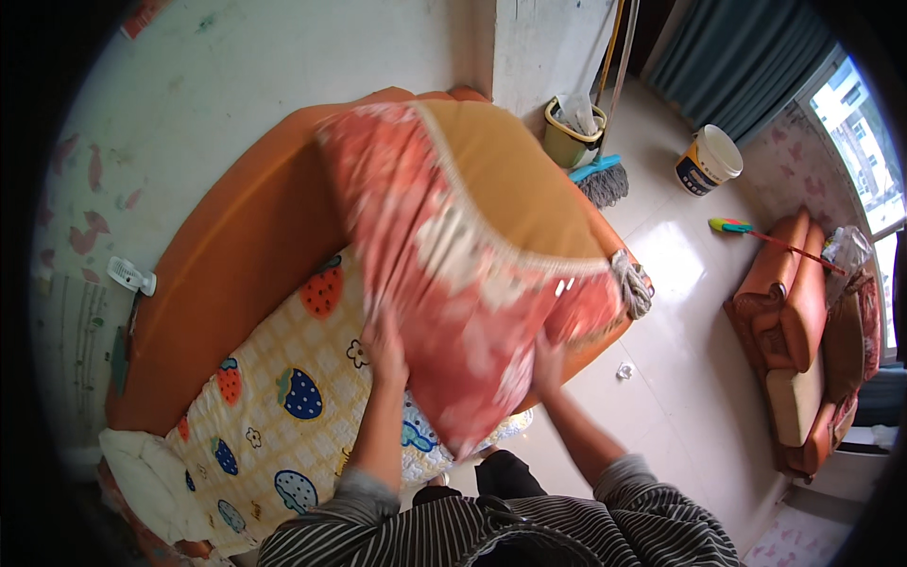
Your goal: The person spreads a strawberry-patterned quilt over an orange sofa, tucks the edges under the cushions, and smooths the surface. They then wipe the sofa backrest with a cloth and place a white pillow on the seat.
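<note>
A large cushion with a red floral fabric cover and a tan panel is held up over the end of an orange sofa. My left hand grips its cover at the left edge, and my right hand grips it at the right; the fingers are blurred and partly hidden by fabric. Beneath and to the left, a yellow checked quilt with a strawberry pattern covers the seat. A grey cloth hangs over the sofa's right end, beside the cushion.
A small white fan sits on the sofa back. Past the sofa stand a bin, a mop and a white bucket. Crumpled paper lies on the tiled floor. Another orange sofa is at the right.
</note>
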Demonstrator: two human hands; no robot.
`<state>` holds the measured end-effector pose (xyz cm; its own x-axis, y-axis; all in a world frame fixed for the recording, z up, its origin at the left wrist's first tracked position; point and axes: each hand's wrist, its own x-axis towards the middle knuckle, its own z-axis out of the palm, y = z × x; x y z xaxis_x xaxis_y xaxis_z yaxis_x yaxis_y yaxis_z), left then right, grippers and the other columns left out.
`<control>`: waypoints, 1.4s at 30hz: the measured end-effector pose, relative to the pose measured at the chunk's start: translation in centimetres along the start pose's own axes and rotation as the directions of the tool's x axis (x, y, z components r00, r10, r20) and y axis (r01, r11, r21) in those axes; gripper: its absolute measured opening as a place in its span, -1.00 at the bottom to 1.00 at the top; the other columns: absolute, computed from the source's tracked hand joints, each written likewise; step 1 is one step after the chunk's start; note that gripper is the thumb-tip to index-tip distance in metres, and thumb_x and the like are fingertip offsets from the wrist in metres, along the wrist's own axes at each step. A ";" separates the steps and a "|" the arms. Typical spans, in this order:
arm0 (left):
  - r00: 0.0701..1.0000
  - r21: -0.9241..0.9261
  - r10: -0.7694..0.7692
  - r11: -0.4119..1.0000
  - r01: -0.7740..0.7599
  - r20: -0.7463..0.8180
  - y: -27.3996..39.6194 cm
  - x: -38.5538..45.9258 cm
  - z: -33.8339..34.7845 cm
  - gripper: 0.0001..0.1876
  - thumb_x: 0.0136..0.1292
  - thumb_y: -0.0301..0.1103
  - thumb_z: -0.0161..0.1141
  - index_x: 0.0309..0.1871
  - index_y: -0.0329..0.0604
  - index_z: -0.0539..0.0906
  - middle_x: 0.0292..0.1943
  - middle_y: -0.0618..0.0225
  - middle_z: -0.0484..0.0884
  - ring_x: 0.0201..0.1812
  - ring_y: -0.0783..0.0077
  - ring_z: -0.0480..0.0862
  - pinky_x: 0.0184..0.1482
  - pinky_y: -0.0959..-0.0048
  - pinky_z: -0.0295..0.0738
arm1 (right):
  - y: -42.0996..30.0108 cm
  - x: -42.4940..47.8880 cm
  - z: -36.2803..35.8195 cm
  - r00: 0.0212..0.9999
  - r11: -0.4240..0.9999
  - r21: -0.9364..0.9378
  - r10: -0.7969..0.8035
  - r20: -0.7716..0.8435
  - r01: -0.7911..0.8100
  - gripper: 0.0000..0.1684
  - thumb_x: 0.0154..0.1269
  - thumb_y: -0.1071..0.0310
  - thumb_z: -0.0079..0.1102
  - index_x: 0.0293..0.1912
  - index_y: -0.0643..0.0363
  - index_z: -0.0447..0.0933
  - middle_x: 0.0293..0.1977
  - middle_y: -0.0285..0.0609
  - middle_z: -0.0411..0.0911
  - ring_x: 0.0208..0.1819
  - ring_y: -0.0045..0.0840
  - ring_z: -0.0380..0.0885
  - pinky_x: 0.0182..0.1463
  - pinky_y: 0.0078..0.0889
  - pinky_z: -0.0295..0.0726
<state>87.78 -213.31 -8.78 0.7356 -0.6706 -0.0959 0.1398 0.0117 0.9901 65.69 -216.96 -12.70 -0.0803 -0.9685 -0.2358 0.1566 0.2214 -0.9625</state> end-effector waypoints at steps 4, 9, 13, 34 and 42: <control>0.917 0.174 -0.315 0.916 0.361 -0.244 -9.3 -9.8 -14.9 -0.54 0.31 -0.10 -0.05 0.09 -0.31 0.39 -0.01 0.30 0.48 -0.03 0.45 0.45 -0.03 0.51 0.36 | 11.9 -10.7 -4.1 0.962 0.966 -0.114 0.246 0.116 -0.233 -0.50 0.14 0.28 0.16 0.01 0.39 0.33 -0.10 -0.05 0.49 -0.05 -0.39 0.47 0.04 -0.39 0.38; 0.744 -0.321 -0.666 0.694 0.644 0.053 -19.5 -7.4 -21.6 -0.29 0.18 0.28 -0.17 0.30 0.08 0.12 0.22 0.41 0.27 0.17 0.32 0.34 0.19 0.25 0.22 | 14.6 -11.8 -2.4 0.865 0.796 -0.600 0.241 0.439 0.082 -0.56 0.09 0.06 0.18 -0.15 0.20 0.48 -0.26 0.01 0.55 -0.17 -0.11 0.50 -0.10 -0.24 0.44; 0.694 -0.104 -0.719 0.687 0.719 0.042 -22.0 -2.3 -18.2 -0.18 0.07 0.36 -0.09 0.32 0.11 0.08 0.30 0.44 0.13 0.27 0.30 0.18 0.20 0.22 0.19 | 15.4 -8.1 -1.9 0.691 0.410 -0.911 0.671 0.269 -0.043 -0.28 0.13 -0.25 -0.08 -0.06 0.24 0.41 -0.15 0.14 0.48 -0.13 -0.04 0.47 -0.12 -0.13 0.44; 0.667 -0.317 -0.585 0.811 0.492 -0.462 -23.1 1.0 -25.5 -0.15 0.01 0.31 0.07 0.14 -0.32 0.35 -0.01 0.19 0.50 -0.07 0.35 0.52 -0.03 0.43 0.41 | 7.4 10.4 12.1 0.855 0.061 -0.853 0.001 0.519 0.518 -0.58 0.14 -0.05 0.03 -0.20 0.08 0.47 -0.40 0.07 0.54 -0.27 -0.06 0.51 -0.18 -0.10 0.43; 0.796 0.073 -0.077 0.986 0.150 -0.600 -13.8 3.9 -25.6 -0.11 0.12 0.29 -0.06 0.30 -0.29 0.12 0.29 0.24 0.14 0.24 0.37 0.21 0.23 0.45 0.07 | -1.8 3.4 12.0 0.891 0.512 -0.731 -0.217 0.399 0.452 -0.75 0.16 0.21 0.07 -0.47 0.20 0.45 -0.53 0.06 0.50 -0.45 -0.11 0.51 -0.38 -0.24 0.45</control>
<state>105.70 -197.15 -25.48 0.9726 -0.0903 -0.2141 0.2001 -0.1432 0.9693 76.93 -222.03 -10.21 0.2875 -0.9564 0.0520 -0.6756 -0.2410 -0.6968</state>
